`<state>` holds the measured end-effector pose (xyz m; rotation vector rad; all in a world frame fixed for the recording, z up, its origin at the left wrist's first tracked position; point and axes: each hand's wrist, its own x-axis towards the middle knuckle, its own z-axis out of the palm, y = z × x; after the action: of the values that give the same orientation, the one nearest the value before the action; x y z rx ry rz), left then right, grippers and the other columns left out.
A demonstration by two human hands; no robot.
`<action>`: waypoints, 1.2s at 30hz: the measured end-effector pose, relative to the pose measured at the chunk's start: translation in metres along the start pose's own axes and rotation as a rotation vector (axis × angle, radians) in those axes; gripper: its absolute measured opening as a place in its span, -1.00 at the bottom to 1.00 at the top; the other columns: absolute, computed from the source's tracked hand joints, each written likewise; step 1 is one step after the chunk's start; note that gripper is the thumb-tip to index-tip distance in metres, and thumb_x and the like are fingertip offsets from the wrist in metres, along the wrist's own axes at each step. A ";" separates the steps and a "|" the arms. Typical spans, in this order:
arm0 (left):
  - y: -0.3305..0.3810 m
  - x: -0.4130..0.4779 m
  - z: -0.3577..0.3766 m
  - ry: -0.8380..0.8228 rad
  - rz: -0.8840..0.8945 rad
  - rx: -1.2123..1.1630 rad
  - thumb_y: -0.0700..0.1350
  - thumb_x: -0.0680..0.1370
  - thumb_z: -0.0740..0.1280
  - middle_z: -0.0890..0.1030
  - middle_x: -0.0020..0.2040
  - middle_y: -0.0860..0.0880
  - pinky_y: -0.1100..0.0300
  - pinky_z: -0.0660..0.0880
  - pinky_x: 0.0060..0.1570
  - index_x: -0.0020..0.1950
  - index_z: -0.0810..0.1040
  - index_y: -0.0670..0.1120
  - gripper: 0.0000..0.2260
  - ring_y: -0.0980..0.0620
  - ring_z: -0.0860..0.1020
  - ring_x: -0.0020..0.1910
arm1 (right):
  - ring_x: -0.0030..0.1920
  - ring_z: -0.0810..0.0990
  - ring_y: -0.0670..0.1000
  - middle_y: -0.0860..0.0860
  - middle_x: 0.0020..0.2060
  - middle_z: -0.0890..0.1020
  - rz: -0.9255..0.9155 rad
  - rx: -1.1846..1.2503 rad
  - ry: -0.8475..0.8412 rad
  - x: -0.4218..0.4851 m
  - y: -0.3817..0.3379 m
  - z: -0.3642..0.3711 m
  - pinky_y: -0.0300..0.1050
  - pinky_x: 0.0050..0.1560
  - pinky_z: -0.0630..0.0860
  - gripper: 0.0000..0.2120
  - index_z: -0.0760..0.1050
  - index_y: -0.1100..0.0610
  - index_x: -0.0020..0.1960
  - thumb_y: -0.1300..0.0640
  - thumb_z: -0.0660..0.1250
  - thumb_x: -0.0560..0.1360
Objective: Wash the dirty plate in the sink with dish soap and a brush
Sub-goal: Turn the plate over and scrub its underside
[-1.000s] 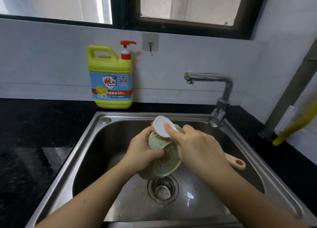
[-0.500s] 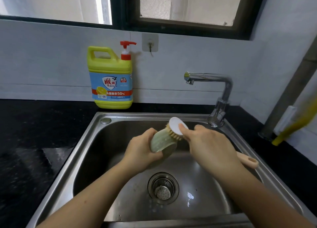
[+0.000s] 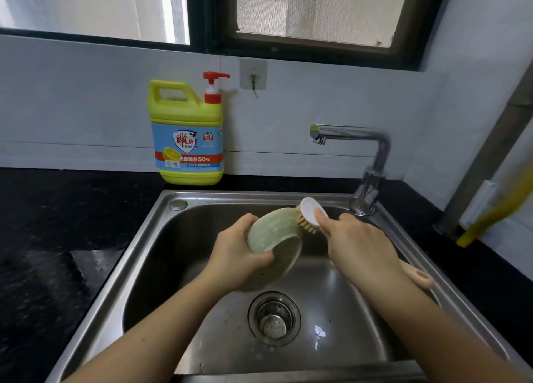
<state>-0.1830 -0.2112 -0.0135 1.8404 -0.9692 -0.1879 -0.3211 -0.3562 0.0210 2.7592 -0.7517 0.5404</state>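
Head view, plate point(image 3: 274, 232) in left hand point(image 3: 236, 255), brush point(image 3: 310, 215) in right hand point(image 3: 357, 244)

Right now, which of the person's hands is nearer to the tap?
The right hand. It holds the brush just below and in front of the tap. The left hand grips the plate over the middle of the sink, farther left.

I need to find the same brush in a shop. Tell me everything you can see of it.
The brush has a round white head, short tan bristles and a pale, wood-like handle whose rounded end sticks out behind the wrist. The right hand grips it, one finger on the head's back. It is held over the sink, bristles against the upper rim of the green plate in the left hand.
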 end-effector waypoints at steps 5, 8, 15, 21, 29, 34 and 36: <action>-0.006 0.004 -0.006 0.061 -0.139 -0.351 -0.33 0.37 0.46 0.61 -0.08 -0.08 0.04 0.61 -0.11 -0.07 0.48 -0.02 -0.71 -0.06 0.61 -0.06 | -0.41 0.33 0.07 -0.02 -0.30 0.27 -0.019 0.031 -0.009 -0.003 -0.011 0.003 -0.16 -0.48 0.21 -0.48 0.32 -0.12 0.41 0.10 0.36 0.49; -0.007 0.006 -0.006 0.040 -0.172 -0.430 -0.28 0.33 0.47 0.62 -0.06 -0.14 -0.05 0.61 -0.05 -0.06 0.49 -0.04 -0.71 -0.12 0.62 -0.03 | -0.59 0.30 0.03 -0.06 -0.38 0.20 -0.173 0.084 0.139 -0.003 -0.024 0.002 -0.24 -0.57 0.07 -0.37 0.58 -0.03 0.20 0.16 0.63 0.15; -0.006 0.007 -0.006 0.068 -0.187 -0.450 -0.34 0.38 0.45 0.61 -0.04 -0.11 -0.05 0.62 -0.06 0.01 0.49 -0.08 -0.70 -0.10 0.62 -0.04 | -0.28 0.37 0.07 -0.01 -0.29 0.26 -0.003 0.105 0.016 0.002 -0.001 0.002 -0.07 -0.27 0.32 -0.52 0.10 -0.16 0.49 0.07 0.12 0.62; -0.008 0.007 -0.002 0.053 -0.180 -0.450 -0.22 0.26 0.46 0.63 -0.09 -0.14 -0.06 0.61 -0.07 -0.06 0.49 -0.07 -0.70 -0.12 0.63 -0.06 | -0.60 0.30 0.03 0.00 -0.45 0.33 -0.151 0.047 0.136 -0.005 -0.026 0.004 -0.22 -0.56 0.11 -0.37 0.59 0.00 0.18 0.18 0.62 0.13; -0.010 0.008 -0.005 0.075 -0.190 -0.448 -0.21 0.29 0.48 0.62 -0.05 -0.11 -0.10 0.61 -0.06 -0.02 0.49 -0.06 -0.68 -0.12 0.63 -0.04 | -0.34 0.32 0.08 0.00 -0.29 0.25 -0.002 0.080 -0.006 -0.004 -0.014 -0.007 -0.08 -0.35 0.27 -0.45 0.15 -0.10 0.49 0.10 0.26 0.56; -0.010 0.008 -0.001 0.017 -0.154 -0.407 -0.19 0.23 0.43 0.62 -0.15 -0.10 0.03 0.60 -0.16 -0.10 0.49 -0.06 -0.72 -0.03 0.61 -0.17 | -0.61 0.40 0.06 0.03 -0.46 0.43 -0.212 0.056 0.067 -0.014 -0.037 -0.005 -0.21 -0.65 0.19 -0.34 0.63 0.02 0.13 0.22 0.61 0.04; -0.009 0.008 -0.001 -0.022 -0.134 -0.364 -0.19 0.22 0.41 0.60 -0.17 -0.10 0.07 0.59 -0.19 -0.09 0.48 -0.09 -0.71 -0.03 0.60 -0.18 | -0.54 0.42 0.06 0.03 -0.41 0.43 -0.177 0.106 0.049 -0.011 -0.039 -0.010 -0.16 -0.62 0.29 -0.34 0.56 0.00 0.23 0.20 0.59 0.14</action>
<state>-0.1727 -0.2142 -0.0186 1.5689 -0.7686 -0.4383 -0.3121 -0.3151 0.0212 2.8610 -0.4746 0.6246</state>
